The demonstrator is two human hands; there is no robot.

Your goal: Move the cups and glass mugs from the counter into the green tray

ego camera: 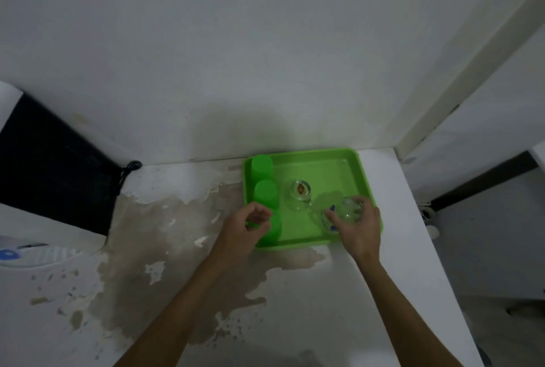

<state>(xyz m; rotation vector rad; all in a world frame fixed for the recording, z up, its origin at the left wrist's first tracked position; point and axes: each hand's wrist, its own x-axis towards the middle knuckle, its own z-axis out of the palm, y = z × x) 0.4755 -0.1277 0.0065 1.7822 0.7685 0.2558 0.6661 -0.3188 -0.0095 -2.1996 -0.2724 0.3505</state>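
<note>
A green tray (333, 160) lies on the white counter against the wall. Three green cups stand upside down along its left side: one at the back (261, 165), one in the middle (266, 193), and a front one (273, 231) partly hidden by my left hand (246, 229). The fingers of that hand curl around the front cup. A glass mug (299, 194) stands in the tray's middle. My right hand (358, 229) grips a second glass mug (348, 210) with blue marks, low over the tray's front right corner.
The counter (398, 219) has worn, peeling patches on its left and front. Its right edge drops to the floor just beyond the tray. A dark panel (50, 166) with a black cord stands at the left, and a white appliance (29, 254) sits below it.
</note>
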